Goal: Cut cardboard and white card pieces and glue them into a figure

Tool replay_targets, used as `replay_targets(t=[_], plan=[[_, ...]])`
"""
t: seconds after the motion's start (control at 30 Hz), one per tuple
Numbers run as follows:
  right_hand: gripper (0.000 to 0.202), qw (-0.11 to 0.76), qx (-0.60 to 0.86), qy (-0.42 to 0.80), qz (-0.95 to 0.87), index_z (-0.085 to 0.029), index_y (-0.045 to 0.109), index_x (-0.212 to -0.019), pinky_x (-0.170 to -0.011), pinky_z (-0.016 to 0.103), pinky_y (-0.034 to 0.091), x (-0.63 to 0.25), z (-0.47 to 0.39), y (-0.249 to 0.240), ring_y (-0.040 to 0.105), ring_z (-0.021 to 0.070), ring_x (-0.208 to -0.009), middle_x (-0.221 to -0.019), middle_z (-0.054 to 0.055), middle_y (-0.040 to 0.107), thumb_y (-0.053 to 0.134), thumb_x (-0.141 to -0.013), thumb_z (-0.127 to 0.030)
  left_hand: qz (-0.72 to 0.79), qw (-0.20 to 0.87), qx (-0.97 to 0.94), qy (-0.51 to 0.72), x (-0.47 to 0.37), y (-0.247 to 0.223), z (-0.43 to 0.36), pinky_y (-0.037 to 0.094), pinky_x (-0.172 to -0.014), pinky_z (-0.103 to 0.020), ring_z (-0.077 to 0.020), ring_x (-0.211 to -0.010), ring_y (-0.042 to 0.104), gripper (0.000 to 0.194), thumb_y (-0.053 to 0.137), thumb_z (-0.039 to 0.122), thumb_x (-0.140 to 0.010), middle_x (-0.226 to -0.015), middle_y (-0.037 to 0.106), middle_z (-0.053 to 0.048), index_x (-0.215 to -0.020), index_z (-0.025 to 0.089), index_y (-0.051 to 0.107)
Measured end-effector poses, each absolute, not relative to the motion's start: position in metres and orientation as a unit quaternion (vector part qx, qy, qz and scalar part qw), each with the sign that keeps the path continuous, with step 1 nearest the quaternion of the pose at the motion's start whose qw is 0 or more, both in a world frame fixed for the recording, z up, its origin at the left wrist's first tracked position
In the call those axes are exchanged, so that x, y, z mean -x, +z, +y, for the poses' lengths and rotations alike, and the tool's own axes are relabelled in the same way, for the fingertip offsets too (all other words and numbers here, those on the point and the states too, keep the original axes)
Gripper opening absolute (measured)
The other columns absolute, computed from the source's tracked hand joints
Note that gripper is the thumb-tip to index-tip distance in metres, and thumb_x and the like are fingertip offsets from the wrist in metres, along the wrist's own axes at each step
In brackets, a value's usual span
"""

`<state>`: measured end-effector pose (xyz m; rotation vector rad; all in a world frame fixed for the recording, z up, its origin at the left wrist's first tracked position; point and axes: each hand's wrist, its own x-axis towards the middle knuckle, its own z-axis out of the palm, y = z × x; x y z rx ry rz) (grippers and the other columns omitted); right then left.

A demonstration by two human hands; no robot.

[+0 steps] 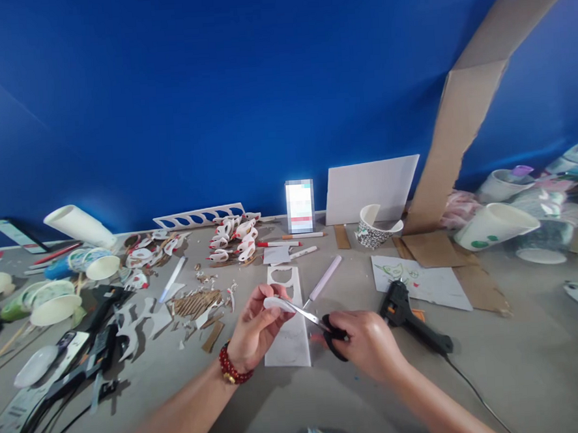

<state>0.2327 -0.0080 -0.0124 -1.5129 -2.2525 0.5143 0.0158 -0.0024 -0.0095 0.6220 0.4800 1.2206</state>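
Near the middle of the table, my left hand (257,326) pinches a small white cut-out piece (277,303) between thumb and fingers. My right hand (368,341) grips black-handled scissors (315,319), whose blades reach to the edge of that piece. Whether the blades are fully closed is hard to make out. Beneath both hands lies a white foam strip (290,347) with an oval hole at its far end. A lilac craft knife (325,278) rests just beyond, its tip toward the scissors.
To the right lie a black glue gun (407,317) with its cord and a drawing on white paper (420,280). A cut patterned cup (375,231) stands behind. Cardboard scraps (196,304) and white-and-red cut-outs (236,236) lie left. A lit phone (300,206) leans on the wall.
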Motion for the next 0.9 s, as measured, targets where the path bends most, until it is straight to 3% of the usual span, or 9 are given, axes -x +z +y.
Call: replay_targets(t=[0.13, 0.27, 0.47, 0.9], plan=[[0.041, 0.205, 0.546, 0.213, -0.784, -0.02, 0.05, -0.053, -0.048, 0.024, 0.024, -0.234, -0.006, -0.015, 0.049, 0.0131, -0.048, -0.052, 0.001, 0.059, 0.056, -0.085, -0.046, 0.225, 0.75, -0.274, 0.558, -0.015, -0.011, -0.003, 0.052, -0.082, -0.023, -0.0111, -0.088, 0.062, 0.016, 0.069, 0.011, -0.082, -0.101, 0.059, -0.001, -0.091, 0.02, 0.06], [0.033, 0.194, 0.543, 0.261, -0.775, -0.02, 0.058, -0.065, -0.048, 0.023, 0.029, -0.234, -0.005, -0.012, 0.052, 0.014, -0.049, -0.06, 0.002, 0.063, 0.057, -0.082, -0.048, 0.244, 0.741, -0.285, 0.557, -0.016, -0.01, -0.002, 0.052, -0.081, -0.025, -0.0116, -0.087, 0.061, 0.016, 0.069, 0.012, -0.081, -0.101, 0.058, -0.001, -0.091, 0.02, 0.059], [0.031, 0.177, 0.543, 0.292, -0.767, -0.019, 0.059, -0.068, -0.05, 0.023, 0.032, -0.231, -0.005, -0.006, 0.052, 0.0143, -0.05, -0.062, 0.003, 0.064, 0.055, -0.083, -0.047, 0.3, 0.694, -0.354, 0.55, -0.016, -0.015, -0.004, 0.048, -0.068, -0.023, -0.0097, -0.072, 0.058, 0.016, 0.069, 0.017, -0.081, -0.093, 0.054, 0.0, -0.091, 0.019, 0.057], [0.027, 0.106, 0.553, 0.116, -0.818, -0.02, 0.058, -0.067, -0.053, 0.027, 0.024, -0.234, -0.007, -0.015, 0.062, 0.0167, -0.058, -0.063, 0.001, 0.067, 0.059, -0.084, -0.042, 0.408, 0.61, -0.413, 0.54, -0.013, -0.021, -0.005, 0.043, -0.06, -0.02, -0.0087, -0.067, 0.052, 0.022, 0.068, 0.028, -0.084, -0.085, 0.055, 0.001, -0.099, 0.02, 0.054]])
